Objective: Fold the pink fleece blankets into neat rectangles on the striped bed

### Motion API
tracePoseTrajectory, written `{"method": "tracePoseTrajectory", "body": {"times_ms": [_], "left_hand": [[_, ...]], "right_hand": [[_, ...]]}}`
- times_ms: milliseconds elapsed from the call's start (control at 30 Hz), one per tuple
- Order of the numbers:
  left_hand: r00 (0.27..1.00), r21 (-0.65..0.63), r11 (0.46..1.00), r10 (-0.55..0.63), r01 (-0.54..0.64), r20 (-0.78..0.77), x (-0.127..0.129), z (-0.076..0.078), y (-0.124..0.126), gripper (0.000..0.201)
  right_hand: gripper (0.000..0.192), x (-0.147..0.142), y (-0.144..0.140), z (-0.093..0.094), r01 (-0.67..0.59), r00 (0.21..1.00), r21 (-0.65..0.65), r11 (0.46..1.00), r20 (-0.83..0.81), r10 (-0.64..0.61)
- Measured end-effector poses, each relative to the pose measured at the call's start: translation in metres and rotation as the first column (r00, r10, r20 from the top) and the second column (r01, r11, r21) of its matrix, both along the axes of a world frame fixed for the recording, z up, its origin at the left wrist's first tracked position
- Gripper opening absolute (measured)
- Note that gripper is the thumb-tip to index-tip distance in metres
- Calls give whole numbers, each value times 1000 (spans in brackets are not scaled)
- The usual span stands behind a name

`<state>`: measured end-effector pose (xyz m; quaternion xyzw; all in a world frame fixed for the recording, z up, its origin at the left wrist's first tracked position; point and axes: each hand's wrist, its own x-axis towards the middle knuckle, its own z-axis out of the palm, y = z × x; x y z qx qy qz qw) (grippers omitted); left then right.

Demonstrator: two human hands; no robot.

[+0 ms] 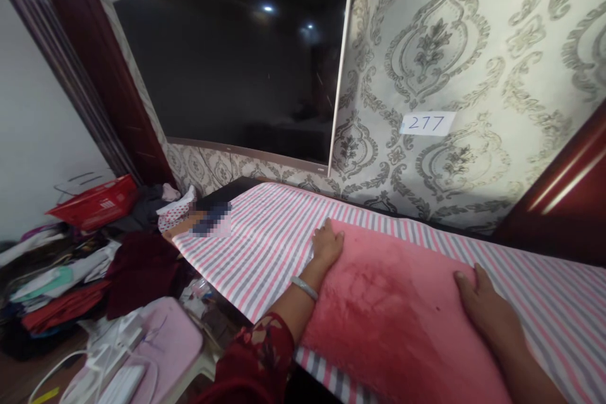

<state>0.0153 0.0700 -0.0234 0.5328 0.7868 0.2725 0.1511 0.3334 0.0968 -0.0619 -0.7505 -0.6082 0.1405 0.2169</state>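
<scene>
Pink cloth (392, 309) long axis near-to-far, 2 hands — left (326, 245), right (487, 309) — flat, grip open

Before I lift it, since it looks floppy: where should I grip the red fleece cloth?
Probably at the far corners. The red fleece cloth lies flat on the striped sheet, with the left hand and right hand resting open near them; pinch each corner from above.

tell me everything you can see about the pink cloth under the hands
The pink cloth looks soft and plush, like fleece, salmon pink with darker brushed patches. It lies spread flat on the striped sheet, running off the bottom of the picture. The left hand presses flat on its far left corner; the right hand rests palm down on its far edge.
</scene>
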Motion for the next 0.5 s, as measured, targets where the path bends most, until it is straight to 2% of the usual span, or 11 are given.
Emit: {"method": "tracePoseTrajectory", "body": {"times_ms": [167,300,500], "left_hand": [[997,-14,998,54,-53,56,-2,2,2,72],[992,-17,999,44,-42,119,-5,3,0,71],[950,-27,998,64,-58,305,-14,-1,4,76]], "right_hand": [[87,-4,-5,5,8,1000,18,1000,-9,-7],[86,-6,-8,6,13,1000,46,999,4,-13],[89,-9,-10,9,50,998,42,998,-46,-48]]}}
